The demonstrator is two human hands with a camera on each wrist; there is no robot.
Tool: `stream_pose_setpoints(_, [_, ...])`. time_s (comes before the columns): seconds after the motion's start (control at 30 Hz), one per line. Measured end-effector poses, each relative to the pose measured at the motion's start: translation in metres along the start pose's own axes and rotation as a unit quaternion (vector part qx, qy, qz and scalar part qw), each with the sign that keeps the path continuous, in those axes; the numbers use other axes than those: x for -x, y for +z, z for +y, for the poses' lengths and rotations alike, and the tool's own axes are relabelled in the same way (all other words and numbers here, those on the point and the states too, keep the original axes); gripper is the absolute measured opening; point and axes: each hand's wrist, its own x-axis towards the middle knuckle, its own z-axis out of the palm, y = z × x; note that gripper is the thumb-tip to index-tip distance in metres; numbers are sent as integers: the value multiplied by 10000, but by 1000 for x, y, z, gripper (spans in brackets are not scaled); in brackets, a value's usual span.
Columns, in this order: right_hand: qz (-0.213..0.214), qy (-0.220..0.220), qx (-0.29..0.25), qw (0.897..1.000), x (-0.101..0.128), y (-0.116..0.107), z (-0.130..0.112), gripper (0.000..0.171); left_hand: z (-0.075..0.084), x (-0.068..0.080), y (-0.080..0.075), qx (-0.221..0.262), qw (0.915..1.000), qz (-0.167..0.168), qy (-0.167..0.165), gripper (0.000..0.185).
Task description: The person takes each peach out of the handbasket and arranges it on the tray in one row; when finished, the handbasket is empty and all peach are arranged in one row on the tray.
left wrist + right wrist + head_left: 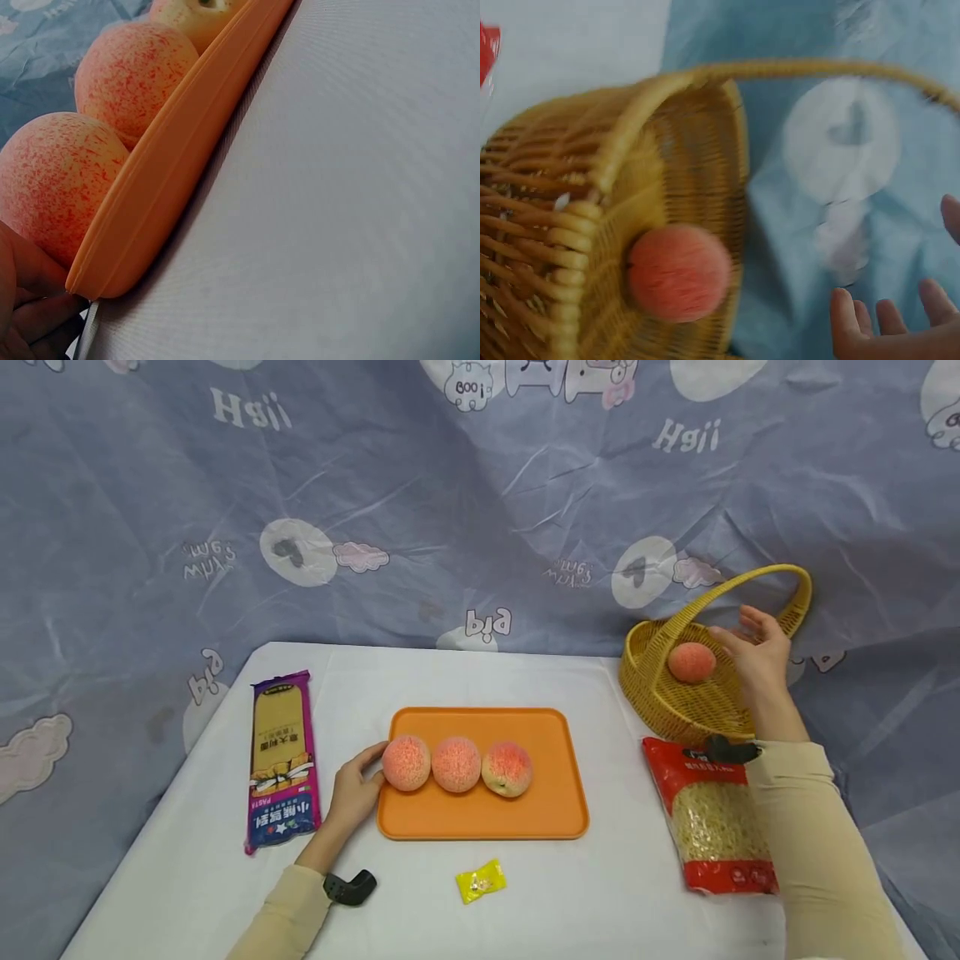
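Note:
An orange tray (480, 822) carries three peaches in a row: a left peach (407, 763), a middle peach (456, 765) and a right peach (507, 769). At the tray's left edge my left hand (358, 789) grips the rim, fingertips right beside the left peach. In the left wrist view its fingers (34, 281) bend about the tray corner. On the right, a yellow wicker basket (652, 693) with a tall handle contains another peach (692, 662). Over the basket's right side, near the handle, my right hand (761, 664) holds nothing, its fingers loosely spread and apart from that peach.
A purple pasta packet (281, 760) lies left of the tray. In front of the tray is a small yellow wrapped sweet (481, 882). A red and clear bag (716, 818) lies below the basket, partly under the right forearm. Grey-blue printed cloth (480, 527) hangs behind the table.

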Motion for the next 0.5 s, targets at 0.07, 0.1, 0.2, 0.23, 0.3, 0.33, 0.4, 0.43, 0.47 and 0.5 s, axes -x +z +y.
stream_pose_setpoints(0.07, [316, 219, 310, 9988, -20, 5, 13, 67, -1, 0, 0, 16, 10000, 21, 14, 47])
stream_pose_setpoints(0.1, [423, 297, 484, 9975, -28, 6, 19, 67, -2, 0, 0, 17, 10000, 26, 27, 47])
stream_pose_setpoints(0.2, [615, 635, 694, 9937, -49, 8, 36, 71, -3, 0, 0, 32, 10000, 34, 71, 47])
stream_pose_setpoints(0.23, [591, 787, 805, 9919, -54, 8, 41, 74, -3, 0, 0, 37, 10000, 41, 79, 47])
stream_pose_setpoints(0.3, [501, 1120, 914, 9882, -61, 7, 51, 80, -3, 0, -1, 30, 9999, 51, 82, 47])
stream_pose_setpoints(0.33, [454, 1272, 941, 9864, -64, 7, 55, 82, -4, 1, -1, 34, 9999, 51, 80, 47])
stream_pose_setpoints(0.4, [315, 1434, 1072, 9833, -67, 8, 63, 85, -4, 1, -2, 18, 9999, 45, 91, 46])
stream_pose_setpoints(0.43, [211, 1462, 1210, 9816, -68, 8, 66, 87, -4, 1, -2, 11, 9999, 49, 97, 46])
stream_pose_setpoints(0.47, [108, 1459, 1338, 9802, -69, 9, 69, 87, -4, 1, -2, 1, 9999, 51, 105, 46])
stream_pose_setpoints(0.5, [-13, 1422, 1378, 9802, -69, 9, 72, 88, -4, 1, -3, -17, 9999, 50, 118, 46])
